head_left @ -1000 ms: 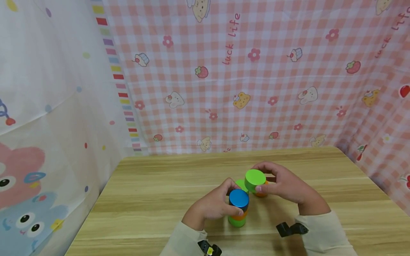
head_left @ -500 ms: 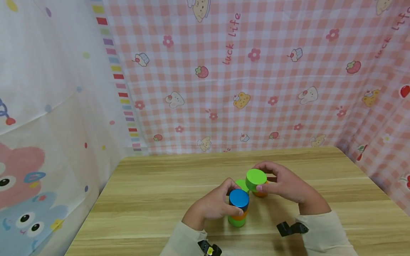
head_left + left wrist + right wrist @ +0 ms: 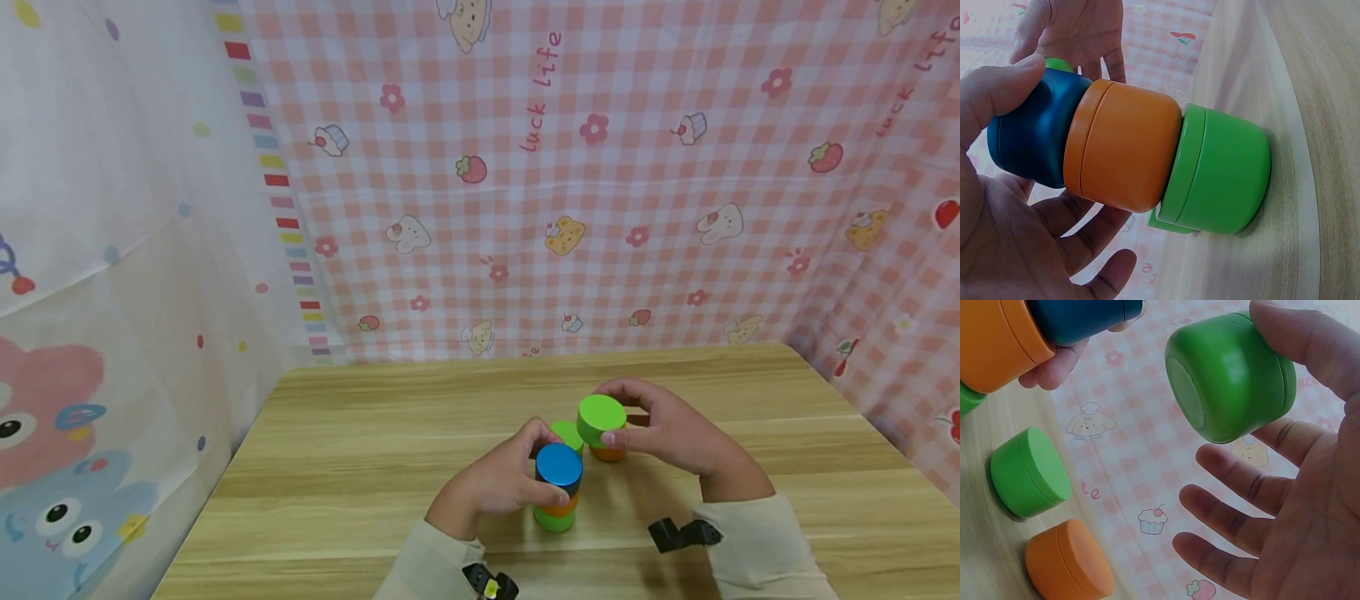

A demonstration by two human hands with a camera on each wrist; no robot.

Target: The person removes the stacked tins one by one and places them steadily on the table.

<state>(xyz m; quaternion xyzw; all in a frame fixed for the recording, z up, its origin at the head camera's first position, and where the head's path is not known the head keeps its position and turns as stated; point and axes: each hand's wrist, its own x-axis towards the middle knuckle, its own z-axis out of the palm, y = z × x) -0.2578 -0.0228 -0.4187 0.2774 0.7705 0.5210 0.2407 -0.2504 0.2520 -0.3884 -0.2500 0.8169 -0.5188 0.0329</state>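
Three small round lidded jars stand in a stack: a blue jar (image 3: 559, 467) on top, an orange jar (image 3: 1125, 147) in the middle and a green jar (image 3: 1222, 169) at the bottom. My left hand (image 3: 498, 479) grips the blue jar between thumb and fingers; the stack leans slightly in the left wrist view. Off the table, my right hand (image 3: 667, 425) pinches another green jar (image 3: 1229, 375) near its lid, its other fingers spread. Below it stand a green jar (image 3: 1029, 472) and an orange jar (image 3: 1069, 559), apart on the table.
The wood-grain table (image 3: 360, 467) carries all the standing jars. A pink checked cloth (image 3: 525, 208) hangs behind it, and a white patterned cloth (image 3: 150, 250) hangs at the left. Black wrist cameras sit on both sleeves (image 3: 757, 542).
My right hand has shifted very slightly right with the green jar. My left hand and the stack have stayed in place.
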